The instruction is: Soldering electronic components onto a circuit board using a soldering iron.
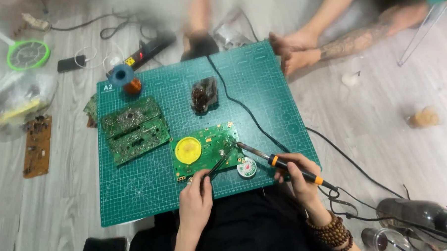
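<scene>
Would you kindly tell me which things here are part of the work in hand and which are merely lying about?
In use:
- right hand holding the soldering iron
- left hand holding tweezers
- green circuit board with yellow disc
- solder coil
- cutting mat

Lying about:
- two bare boards
- brown board on the floor
- power strip
- green round swatter
</scene>
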